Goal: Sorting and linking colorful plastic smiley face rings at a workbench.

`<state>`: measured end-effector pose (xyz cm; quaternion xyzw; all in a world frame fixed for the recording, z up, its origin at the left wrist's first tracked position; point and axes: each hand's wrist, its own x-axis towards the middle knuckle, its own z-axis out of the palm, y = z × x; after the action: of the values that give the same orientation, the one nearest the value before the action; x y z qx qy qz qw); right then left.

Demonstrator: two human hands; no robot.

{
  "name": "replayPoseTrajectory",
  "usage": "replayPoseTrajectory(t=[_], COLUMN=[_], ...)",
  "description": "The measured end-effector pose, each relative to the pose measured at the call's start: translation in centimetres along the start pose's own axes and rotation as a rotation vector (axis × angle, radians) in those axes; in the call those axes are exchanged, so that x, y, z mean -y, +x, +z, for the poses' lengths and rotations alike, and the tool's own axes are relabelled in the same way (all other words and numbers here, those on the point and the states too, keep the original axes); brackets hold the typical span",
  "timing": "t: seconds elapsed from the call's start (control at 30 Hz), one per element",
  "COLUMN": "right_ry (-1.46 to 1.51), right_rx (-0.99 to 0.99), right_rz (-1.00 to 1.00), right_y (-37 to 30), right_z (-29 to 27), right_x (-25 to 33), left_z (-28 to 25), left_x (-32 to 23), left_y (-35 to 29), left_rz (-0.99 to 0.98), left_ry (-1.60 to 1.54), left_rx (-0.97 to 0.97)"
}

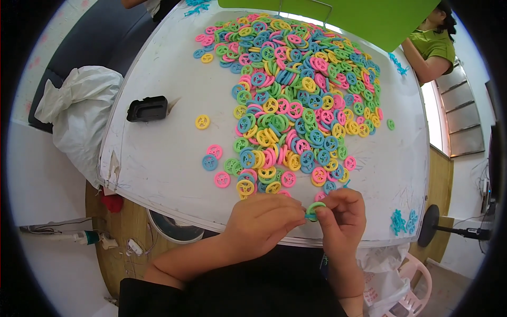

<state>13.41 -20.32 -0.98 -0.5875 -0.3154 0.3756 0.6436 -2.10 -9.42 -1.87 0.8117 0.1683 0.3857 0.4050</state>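
Near the table's front edge, my right hand pinches a green plastic wheel between thumb and fingers. From the left, my left hand comes up against it, fingers closed on a small teal plastic piece at the wheel. Most of that piece is hidden by the fingers, and I cannot tell whether it is inside the wheel. Just beyond both hands begins a big pile of small spoked wheels in pink, blue, green and yellow.
The white table carries a black tray at left and a few stray wheels beside the pile. Teal plastic pieces lie at the right front corner. A green panel stands at the back. Another person sits at the far right.
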Motion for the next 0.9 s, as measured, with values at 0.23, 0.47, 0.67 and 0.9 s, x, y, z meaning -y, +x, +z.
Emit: replayPoseTrajectory(t=[0.23, 0.47, 0.67, 0.9], right_ry=[-0.163, -0.562, -0.462, 0.26], right_rx=[0.124, 0.19, 0.185, 0.133], right_rz=[-0.236, -0.444, -0.242, 0.22], right_y=[-0.4, 0.2, -0.8, -1.9], right_z=[-0.4, -0.7, -0.7, -2.2], right_x=[-0.8, 0.1, -0.4, 1.1], left_z=[-0.6, 0.9, 0.5, 0.8], left_x=[-0.1, 0.0, 0.4, 0.2], left_y=[-0.3, -2.0, -1.7, -1.3], left_rz=[-0.13, -0.324, -0.058, 0.175], left_ry=[-0.114, -0.347, -0.089, -0.17], left_rx=[0.046, -0.095, -0.098, 0.076])
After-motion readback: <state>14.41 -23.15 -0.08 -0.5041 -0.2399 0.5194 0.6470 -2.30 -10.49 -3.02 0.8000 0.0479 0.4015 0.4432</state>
